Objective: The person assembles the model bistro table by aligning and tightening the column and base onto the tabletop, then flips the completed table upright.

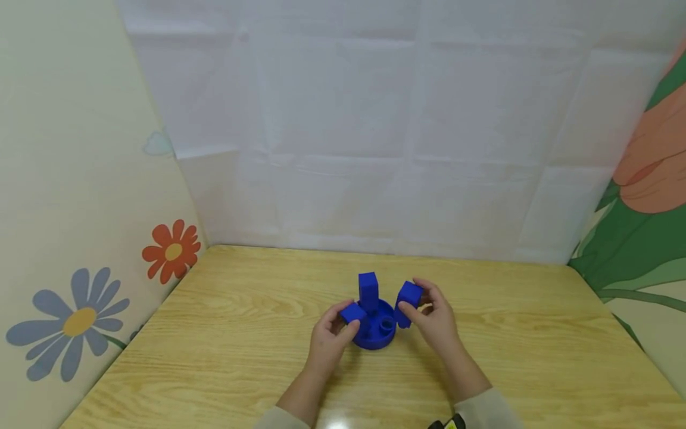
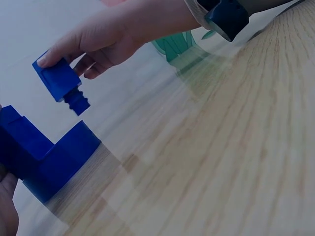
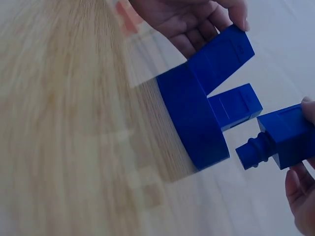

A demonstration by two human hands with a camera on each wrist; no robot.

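On the table stands a round blue base point(image 1: 373, 343) with a raised rim and a small ring-shaped socket point(image 1: 386, 325) inside. One rectangular blue block point(image 1: 368, 289) rises upright from its back part. At the base's left, my left hand point(image 1: 326, 344) grips a second blue block point(image 1: 354, 312) between thumb and fingers; the block's lower end is inside the rim. My right hand point(image 1: 440, 326) pinches a third blue block point(image 1: 409, 294) at the base's right. From its lower end a ridged round stem point(image 3: 255, 150) points down toward the base, apart from it in the right wrist view.
The wood-grain table point(image 1: 241, 339) extends around the base. Behind it hangs a creased white sheet point(image 1: 343, 119). Side walls carry printed flowers, such as a red one point(image 1: 172, 251) at left. A dark band point(image 2: 227, 18) sits at the right wrist.
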